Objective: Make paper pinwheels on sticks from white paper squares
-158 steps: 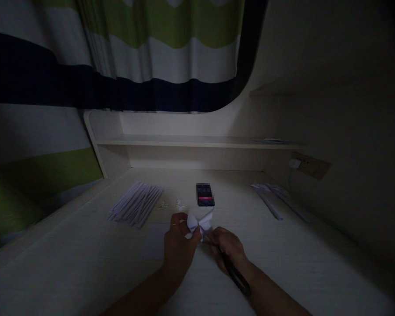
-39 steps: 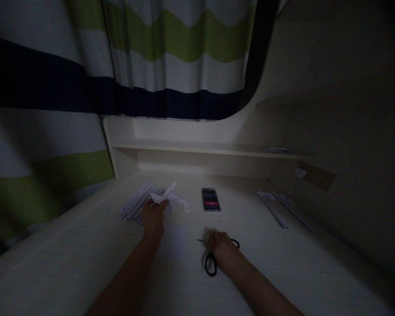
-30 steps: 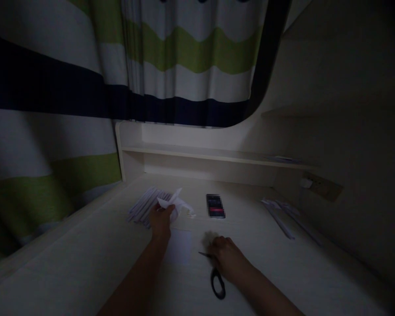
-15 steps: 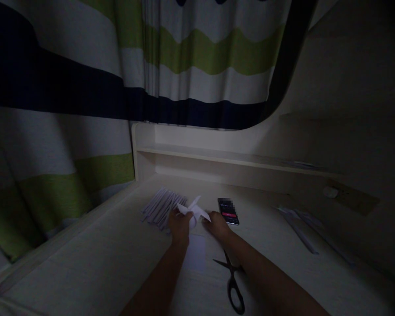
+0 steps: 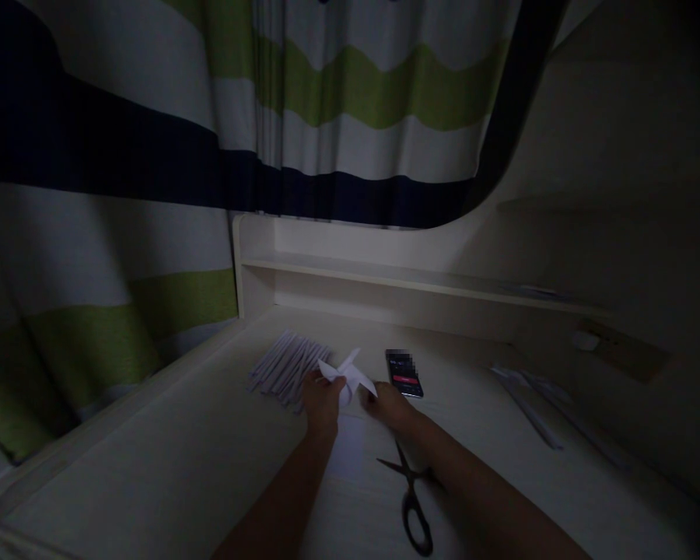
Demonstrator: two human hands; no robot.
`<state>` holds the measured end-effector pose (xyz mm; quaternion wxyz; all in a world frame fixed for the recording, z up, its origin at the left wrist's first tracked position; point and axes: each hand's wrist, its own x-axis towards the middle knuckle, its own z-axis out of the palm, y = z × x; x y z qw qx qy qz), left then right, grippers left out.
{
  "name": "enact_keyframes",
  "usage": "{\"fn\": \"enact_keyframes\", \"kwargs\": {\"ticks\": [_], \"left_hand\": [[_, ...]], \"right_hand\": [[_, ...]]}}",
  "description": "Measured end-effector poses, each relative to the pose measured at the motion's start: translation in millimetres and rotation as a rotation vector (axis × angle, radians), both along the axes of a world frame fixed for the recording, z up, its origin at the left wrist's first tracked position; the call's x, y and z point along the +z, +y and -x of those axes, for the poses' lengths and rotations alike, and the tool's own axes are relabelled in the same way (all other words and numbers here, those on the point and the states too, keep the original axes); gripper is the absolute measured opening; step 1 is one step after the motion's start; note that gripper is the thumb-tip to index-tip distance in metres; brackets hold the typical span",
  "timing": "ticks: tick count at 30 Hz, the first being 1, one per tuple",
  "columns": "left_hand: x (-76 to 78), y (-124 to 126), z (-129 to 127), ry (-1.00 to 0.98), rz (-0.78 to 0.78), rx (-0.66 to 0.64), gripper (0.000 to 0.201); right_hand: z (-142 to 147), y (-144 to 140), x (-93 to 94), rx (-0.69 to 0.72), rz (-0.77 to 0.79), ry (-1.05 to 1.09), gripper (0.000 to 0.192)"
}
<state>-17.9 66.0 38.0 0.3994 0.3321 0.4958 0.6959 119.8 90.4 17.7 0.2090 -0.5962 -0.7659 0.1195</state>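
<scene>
My left hand (image 5: pixel 320 400) holds a folded white paper piece (image 5: pixel 347 375) with pointed flaps, lifted a little above the pale desk (image 5: pixel 180 467). My right hand (image 5: pixel 388 406) is at the paper's right side, fingertips touching or just short of it; the dim light hides which. Black scissors (image 5: pixel 411 498) lie open on the desk under my right forearm, not held. A small white paper sheet (image 5: pixel 347 451) lies flat between my wrists.
A fan of folded white paper strips (image 5: pixel 285 365) lies left of my hands. A phone (image 5: pixel 404 374) with a lit screen lies to the right. More paper strips (image 5: pixel 530 400) lie far right. A low shelf (image 5: pixel 408 276), a striped curtain (image 5: pixel 152 155) and a wall socket (image 5: pixel 618 350) surround the desk.
My right hand has let go of the scissors, which now lie on the desk, and has come up to the folded paper. My left hand keeps hold of the paper.
</scene>
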Motion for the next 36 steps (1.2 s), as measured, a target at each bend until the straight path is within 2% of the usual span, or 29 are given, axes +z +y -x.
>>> {"fn": "enact_keyframes", "kwargs": {"ticks": [6, 10, 14, 17, 19, 25, 29, 36], "left_hand": [[-1.6, -6, -12, 0.009, 0.014, -0.058, 0.03], [1.1, -19, -24, 0.04, 0.017, -0.122, 0.031], [6.8, -38, -38, 0.192, 0.03, -0.205, 0.032], [7.7, -50, -49, 0.274, 0.024, -0.28, 0.031], [6.8, -57, -56, 0.319, 0.006, -0.32, 0.031], [6.0, -67, -66, 0.355, 0.0, -0.389, 0.034], [6.6, -67, -64, 0.331, -0.008, -0.405, 0.035], [5.6, -64, -64, 0.294, -0.004, -0.416, 0.034]], "right_hand": [[-45, -23, 5.3, -0.05, -0.012, 0.134, 0.007], [-78, -49, 21.4, -0.11, -0.066, 0.318, 0.01], [-82, -84, 39.6, -0.082, -0.164, 0.489, 0.018], [-70, -105, 42.9, 0.099, -0.357, 0.61, 0.009], [-63, -113, 41.0, 0.189, -0.417, 0.566, 0.008], [-62, -121, 36.4, 0.115, -0.616, 0.315, 0.009], [-66, -120, 34.5, 0.131, -0.629, 0.199, 0.009], [-64, -120, 30.4, 0.154, -0.637, 0.161, 0.008]]}}
